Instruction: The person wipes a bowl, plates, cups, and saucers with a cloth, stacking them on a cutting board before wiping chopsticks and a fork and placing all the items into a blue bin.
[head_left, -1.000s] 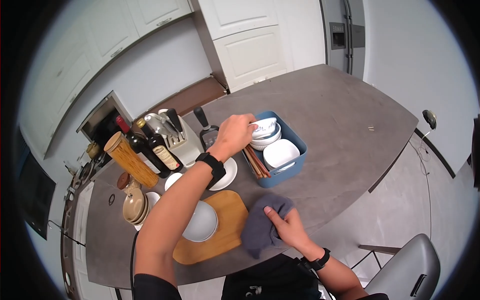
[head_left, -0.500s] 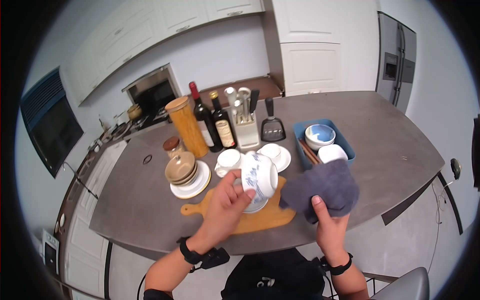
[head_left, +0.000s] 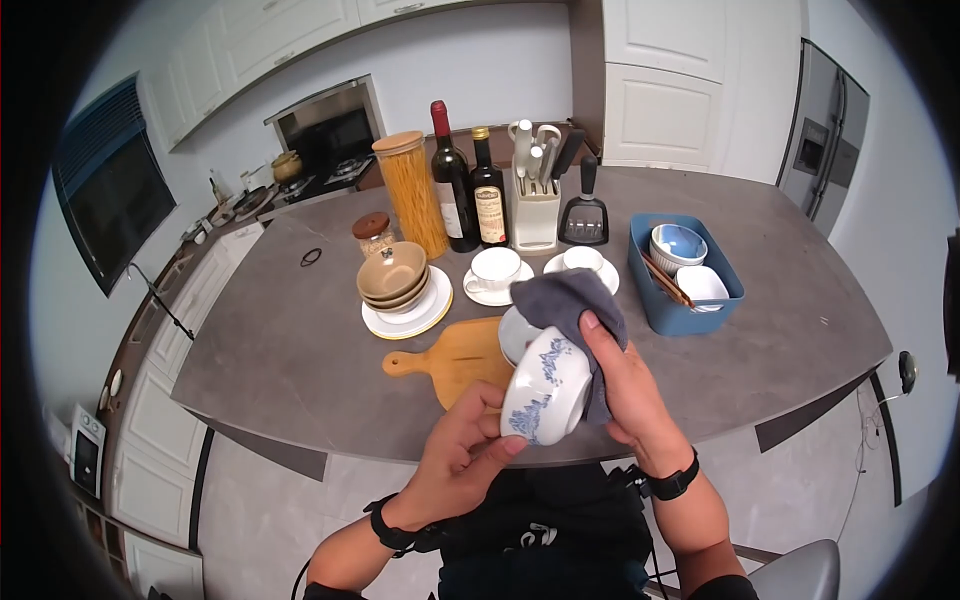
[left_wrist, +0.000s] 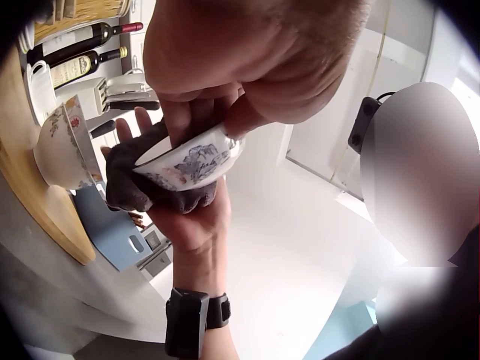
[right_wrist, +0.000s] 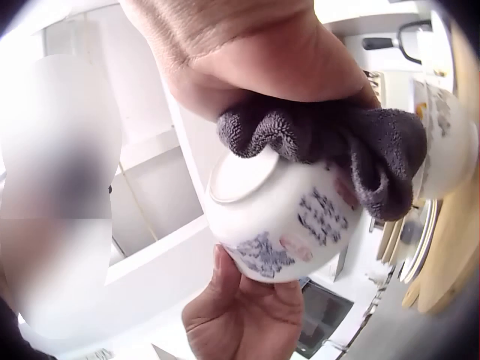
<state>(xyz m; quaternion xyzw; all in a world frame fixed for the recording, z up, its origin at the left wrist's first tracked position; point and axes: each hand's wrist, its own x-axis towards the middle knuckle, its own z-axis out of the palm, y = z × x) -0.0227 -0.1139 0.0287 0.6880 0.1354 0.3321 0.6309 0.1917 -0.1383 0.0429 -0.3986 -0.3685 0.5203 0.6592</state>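
A white bowl with blue painted scenery (head_left: pixel 548 390) is tilted on its side above the front of the table. My left hand (head_left: pixel 465 455) pinches its lower rim between thumb and fingers. A dark grey cloth (head_left: pixel 575 305) is gripped in my right hand (head_left: pixel 630 390) and lies against the bowl's right side. In the right wrist view the cloth (right_wrist: pixel 322 142) touches the bowl (right_wrist: pixel 289 217) near its foot. Behind the held bowl, another bowl (head_left: pixel 515 335) stands on the wooden board (head_left: pixel 465 360), partly hidden.
A blue basket (head_left: pixel 690 318) at the right holds bowls and chopsticks. Stacked brown bowls (head_left: pixel 391 272) sit on plates at the left, with white cups (head_left: pixel 495 268) beside them. Bottles (head_left: pixel 453 195), a pasta jar (head_left: pixel 412 195) and a knife block (head_left: pixel 536 215) stand behind.
My left hand has taken the painted bowl from the blue basket and brought it over the board. My right hand has moved the cloth left, against the bowl. The head view has shifted.
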